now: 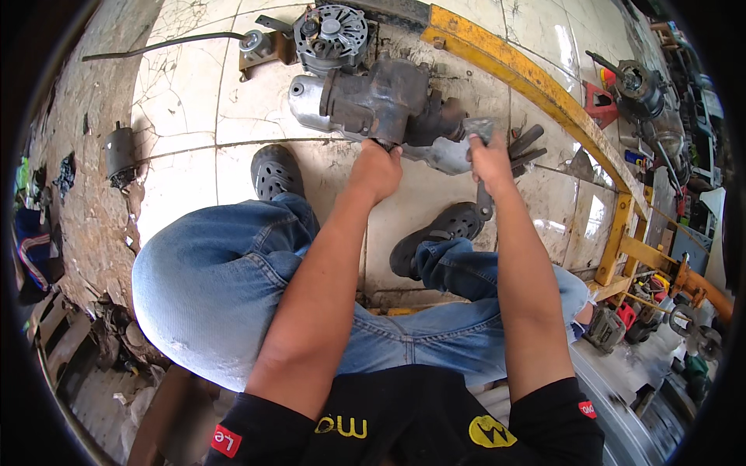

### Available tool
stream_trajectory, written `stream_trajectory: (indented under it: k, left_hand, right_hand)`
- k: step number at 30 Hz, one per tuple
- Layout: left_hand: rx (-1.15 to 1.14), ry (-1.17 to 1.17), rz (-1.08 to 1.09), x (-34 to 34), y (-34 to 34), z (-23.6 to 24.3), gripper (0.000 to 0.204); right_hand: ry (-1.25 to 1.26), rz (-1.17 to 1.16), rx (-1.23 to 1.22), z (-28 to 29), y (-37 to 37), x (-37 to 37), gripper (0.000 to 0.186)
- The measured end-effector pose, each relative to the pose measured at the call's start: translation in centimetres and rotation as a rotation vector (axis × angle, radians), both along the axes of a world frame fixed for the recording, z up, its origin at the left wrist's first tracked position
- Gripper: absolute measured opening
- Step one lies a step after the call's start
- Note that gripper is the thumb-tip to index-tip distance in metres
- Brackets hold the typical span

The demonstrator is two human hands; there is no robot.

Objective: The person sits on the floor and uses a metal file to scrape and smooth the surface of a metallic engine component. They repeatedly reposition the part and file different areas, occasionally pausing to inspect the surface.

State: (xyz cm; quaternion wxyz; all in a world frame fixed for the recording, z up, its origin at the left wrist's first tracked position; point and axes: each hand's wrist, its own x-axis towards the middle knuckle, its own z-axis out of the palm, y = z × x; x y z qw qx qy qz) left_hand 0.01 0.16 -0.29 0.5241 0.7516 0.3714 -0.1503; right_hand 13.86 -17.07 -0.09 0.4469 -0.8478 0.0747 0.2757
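Hands (379,172) hold casting (395,92) and gray tool (480,126); 2 lettered red sleeve labels (226,440).

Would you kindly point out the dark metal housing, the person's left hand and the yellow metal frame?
Dark metal housing (395,88): head view, on its upper body.
Left hand (376,172): head view, on the back of the hand.
Yellow metal frame (513,62): head view, on its long upper bar.

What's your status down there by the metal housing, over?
Left grip at dark metal housing, near side. Right grip closed on flat grey tool. Alternator beyond, yellow frame curving right; neither between grips.
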Motion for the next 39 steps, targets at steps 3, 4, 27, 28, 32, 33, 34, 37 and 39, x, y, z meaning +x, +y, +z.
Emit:
stream_trajectory:
  k: [3, 4, 27, 28, 32, 33, 34, 37, 39]
  left_hand:
    - [0.0, 0.013, -0.007, 0.1, 0.0, 0.2, 0.052]
    - [-0.001, 0.011, -0.002, 0.1, 0.0, 0.1, 0.052]
    - [0.011, 0.018, -0.037, -0.1, 0.2, -0.7, 0.056]
    - [0.026, 0.011, -0.048, 0.0, 0.2, -0.8, 0.056]
    - [0.023, 0.037, -0.035, 0.1, 0.2, -0.4, 0.058]
    - [0.031, 0.027, -0.04, 0.1, 0.1, -0.5, 0.058]
    - [0.038, 0.017, -0.046, 0.0, 0.0, -0.5, 0.058]
    - [0.028, 0.033, -0.039, -0.1, 0.2, -0.4, 0.058]
    - [0.019, 0.038, -0.038, 0.0, 0.3, -0.3, 0.058]
  right_hand:
    - [0.027, -0.032, 0.034, -0.4, -0.1, -0.2, 0.021]
    - [0.025, -0.049, 0.061, -0.4, -0.5, 0.3, 0.021]
    - [-0.264, 0.057, -0.083, -3.6, 1.2, -2.1, 0.034]
    - [-0.243, 0.0, -0.084, -4.1, 0.7, -1.8, 0.033]
    - [-0.259, 0.076, -0.102, -4.7, 0.7, -2.3, 0.031]
    - [-0.269, 0.059, -0.091, -4.9, 0.7, -2.2, 0.031]
    - [-0.268, -0.051, -0.061, -5.2, 0.3, -1.7, 0.031]
    - [-0.099, -0.016, -0.047, -2.1, 1.9, -2.5, 0.027]
    - [-0.037, 0.087, -0.004, -1.3, 2.6, -2.4, 0.025]
